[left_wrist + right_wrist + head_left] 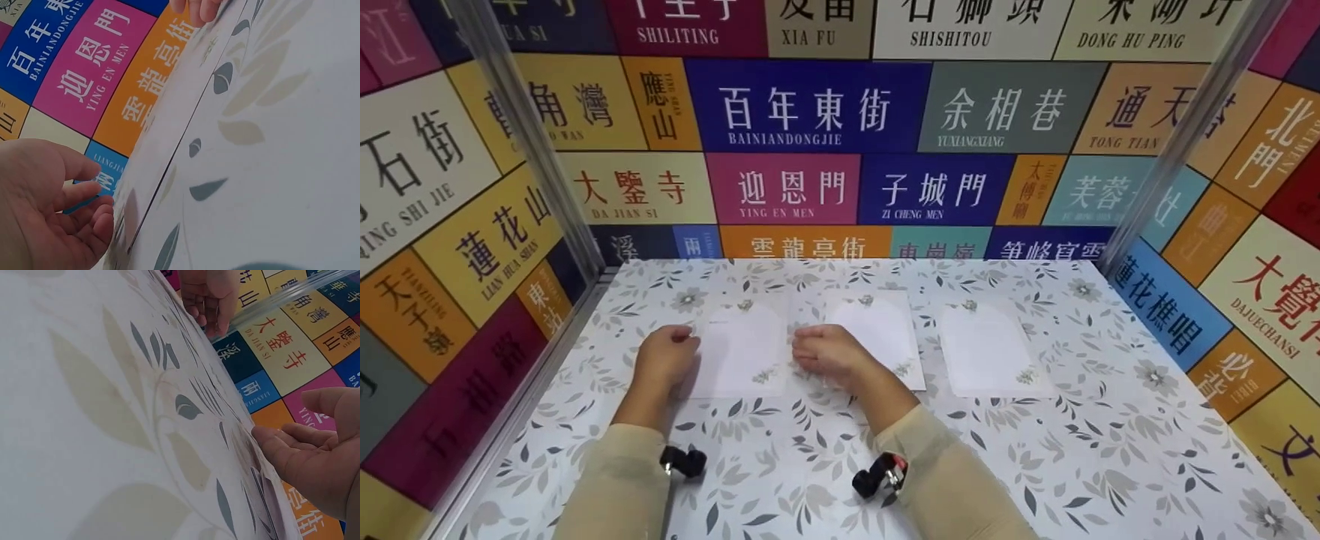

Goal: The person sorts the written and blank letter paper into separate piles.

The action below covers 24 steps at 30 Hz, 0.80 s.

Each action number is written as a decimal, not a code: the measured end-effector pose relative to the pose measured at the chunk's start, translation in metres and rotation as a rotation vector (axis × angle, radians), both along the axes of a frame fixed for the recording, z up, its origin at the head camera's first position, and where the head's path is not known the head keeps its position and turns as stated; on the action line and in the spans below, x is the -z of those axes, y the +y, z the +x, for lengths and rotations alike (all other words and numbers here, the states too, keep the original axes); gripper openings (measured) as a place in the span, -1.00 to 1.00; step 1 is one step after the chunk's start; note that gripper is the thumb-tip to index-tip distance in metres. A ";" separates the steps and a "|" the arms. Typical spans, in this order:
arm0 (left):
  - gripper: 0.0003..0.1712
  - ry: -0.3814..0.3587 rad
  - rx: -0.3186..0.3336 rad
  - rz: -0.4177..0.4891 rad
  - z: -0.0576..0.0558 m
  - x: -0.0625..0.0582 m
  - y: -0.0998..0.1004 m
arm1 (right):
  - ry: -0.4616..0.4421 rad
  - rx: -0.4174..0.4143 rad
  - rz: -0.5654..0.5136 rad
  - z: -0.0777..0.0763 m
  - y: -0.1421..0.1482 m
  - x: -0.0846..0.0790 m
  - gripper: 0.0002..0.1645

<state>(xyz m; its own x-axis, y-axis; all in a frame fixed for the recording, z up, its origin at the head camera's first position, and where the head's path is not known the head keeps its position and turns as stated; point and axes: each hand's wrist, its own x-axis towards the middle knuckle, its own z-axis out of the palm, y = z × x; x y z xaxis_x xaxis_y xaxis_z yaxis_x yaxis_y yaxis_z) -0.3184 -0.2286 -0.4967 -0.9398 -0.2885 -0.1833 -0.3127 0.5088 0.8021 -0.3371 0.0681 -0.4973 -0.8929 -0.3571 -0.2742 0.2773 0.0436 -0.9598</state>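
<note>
Three white sheets with small floral prints at their corners lie in a row: a left sheet [739,360], a middle sheet [885,334] and a right sheet [988,351]. My left hand [666,358] is beside the left sheet's left edge; its fingers are loosely bent with nothing between them in the left wrist view. Between the left and middle sheets is my right hand [834,354], partly covering the middle one. In the right wrist view its fingers are slightly bent and hold nothing. Whether either hand touches a sheet I cannot tell.
A floral-patterned cloth [810,450] covers the table under the sheets. Colourful walls [810,105] with Chinese lettering stand behind and at both sides. Metal posts rise at the back left corner [559,187] and back right corner [1147,165].
</note>
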 end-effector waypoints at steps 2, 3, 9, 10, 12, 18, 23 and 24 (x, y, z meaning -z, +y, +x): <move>-0.39 -0.002 -0.016 0.052 -0.004 -0.003 0.007 | 0.017 0.000 0.023 -0.001 0.003 -0.002 -0.41; -0.39 -0.002 -0.018 0.075 -0.006 -0.004 0.011 | 0.028 0.003 0.039 -0.001 0.005 -0.003 -0.42; -0.43 0.052 0.018 0.119 -0.017 -0.008 0.039 | 0.119 0.035 0.074 -0.003 0.017 -0.005 -0.42; -0.44 0.063 0.026 0.123 -0.018 -0.008 0.045 | 0.136 0.041 0.080 -0.003 0.020 -0.005 -0.41; -0.45 0.096 0.048 0.130 -0.020 -0.008 0.056 | 0.153 0.051 0.098 -0.004 0.029 -0.006 -0.38; -0.47 0.164 0.100 0.153 -0.027 -0.011 0.089 | 0.174 0.103 0.165 -0.009 0.064 -0.007 -0.38; -0.50 0.165 0.119 0.195 -0.029 -0.010 0.112 | 0.162 0.148 0.218 -0.013 0.099 -0.007 -0.36; -0.50 0.161 0.123 0.207 -0.029 -0.010 0.116 | 0.153 0.152 0.222 -0.014 0.106 -0.006 -0.35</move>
